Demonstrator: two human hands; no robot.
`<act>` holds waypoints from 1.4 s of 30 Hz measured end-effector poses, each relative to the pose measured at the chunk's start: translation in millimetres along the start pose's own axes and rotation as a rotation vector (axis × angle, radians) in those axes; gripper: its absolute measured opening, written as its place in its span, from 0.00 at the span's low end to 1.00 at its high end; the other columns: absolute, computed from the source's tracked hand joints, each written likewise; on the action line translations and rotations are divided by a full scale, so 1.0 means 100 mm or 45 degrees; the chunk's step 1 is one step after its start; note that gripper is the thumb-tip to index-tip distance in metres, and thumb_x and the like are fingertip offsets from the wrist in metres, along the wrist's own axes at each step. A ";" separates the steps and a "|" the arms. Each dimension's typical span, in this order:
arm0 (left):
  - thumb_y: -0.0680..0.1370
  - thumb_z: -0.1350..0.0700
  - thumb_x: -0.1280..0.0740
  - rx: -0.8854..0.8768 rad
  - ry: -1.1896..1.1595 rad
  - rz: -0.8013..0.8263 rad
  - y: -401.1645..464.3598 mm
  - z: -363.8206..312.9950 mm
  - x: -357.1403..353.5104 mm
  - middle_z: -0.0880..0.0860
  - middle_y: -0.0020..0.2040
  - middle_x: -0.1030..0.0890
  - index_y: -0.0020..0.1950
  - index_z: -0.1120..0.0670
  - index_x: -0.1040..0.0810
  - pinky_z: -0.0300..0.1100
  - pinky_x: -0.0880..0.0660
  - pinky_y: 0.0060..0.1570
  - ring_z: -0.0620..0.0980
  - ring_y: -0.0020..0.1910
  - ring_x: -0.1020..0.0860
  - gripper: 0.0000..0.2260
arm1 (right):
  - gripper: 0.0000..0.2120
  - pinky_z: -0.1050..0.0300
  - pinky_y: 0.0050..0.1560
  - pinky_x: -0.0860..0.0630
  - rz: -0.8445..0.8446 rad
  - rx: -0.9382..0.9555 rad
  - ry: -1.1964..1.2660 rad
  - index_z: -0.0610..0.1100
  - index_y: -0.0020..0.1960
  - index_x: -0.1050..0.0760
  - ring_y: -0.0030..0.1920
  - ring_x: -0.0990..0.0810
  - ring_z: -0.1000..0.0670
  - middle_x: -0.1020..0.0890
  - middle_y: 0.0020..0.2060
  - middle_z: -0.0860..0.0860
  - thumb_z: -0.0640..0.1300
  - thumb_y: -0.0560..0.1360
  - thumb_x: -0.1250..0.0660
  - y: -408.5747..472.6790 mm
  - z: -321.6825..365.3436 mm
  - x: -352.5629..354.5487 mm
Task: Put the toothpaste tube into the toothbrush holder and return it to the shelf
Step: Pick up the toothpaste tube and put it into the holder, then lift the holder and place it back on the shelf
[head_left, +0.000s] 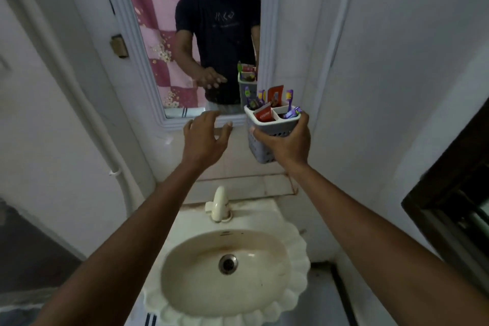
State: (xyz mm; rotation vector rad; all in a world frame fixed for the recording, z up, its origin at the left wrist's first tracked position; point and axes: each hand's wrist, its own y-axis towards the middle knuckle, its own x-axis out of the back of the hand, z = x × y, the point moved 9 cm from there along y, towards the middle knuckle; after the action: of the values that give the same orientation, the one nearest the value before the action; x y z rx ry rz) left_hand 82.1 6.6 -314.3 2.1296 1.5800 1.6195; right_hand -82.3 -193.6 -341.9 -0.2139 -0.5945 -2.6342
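Red-and-white toothpaste tube (264, 115) already sits in the holder (267, 130), slanted in the compartment nearest the mirror (185, 34), among purple toothbrushes (289, 100) and a second red tube (275, 95). That half of the job looks done; what remains is setting the holder back on the shelf (238, 172), the pale ledge below the mirror and above the sink (227, 267). The holder hangs in the air, just below the mirror's lower right corner, clear of any surface. The right hand (287, 143) grips it from beneath and behind, thumb across the near wall, fingers curled round the far side. The left hand (205, 137) hovers empty below the mirror's bottom edge, fingers spread and loosely bent; whether its tips brush the frame is hard to tell at this angle.
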 end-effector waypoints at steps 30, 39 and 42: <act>0.84 0.36 0.39 -0.568 0.085 -0.872 2.43 -2.93 3.25 0.49 0.74 0.23 0.75 0.48 0.25 0.60 0.39 0.79 0.52 0.77 0.29 0.25 | 0.50 0.55 0.55 0.26 -0.452 0.740 0.283 0.50 0.69 0.31 0.64 0.21 0.46 0.22 0.60 0.54 0.77 0.59 0.17 1.63 4.66 2.24; 0.84 0.31 0.52 -0.298 0.267 -0.485 3.10 -2.70 2.72 0.51 0.87 0.44 0.85 0.40 0.40 0.66 0.64 0.80 0.54 0.87 0.53 0.30 | 0.52 0.51 0.53 0.23 -0.544 0.730 0.256 0.48 0.67 0.29 0.65 0.22 0.46 0.20 0.60 0.54 0.80 0.57 0.20 1.95 5.00 2.15; 0.85 0.32 0.55 -0.290 0.299 -0.480 3.13 -2.64 2.63 0.51 0.88 0.48 0.85 0.38 0.43 0.64 0.70 0.79 0.54 0.87 0.58 0.29 | 0.53 0.46 0.58 0.18 -0.567 0.731 0.204 0.48 0.69 0.30 0.66 0.23 0.46 0.20 0.61 0.52 0.81 0.58 0.22 2.10 5.07 2.08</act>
State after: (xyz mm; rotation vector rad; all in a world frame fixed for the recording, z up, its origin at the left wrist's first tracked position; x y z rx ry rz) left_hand 85.6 -90.8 162.6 1.4702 1.6360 1.8536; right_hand -148.3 -219.9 240.3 0.3372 -1.4352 -2.7019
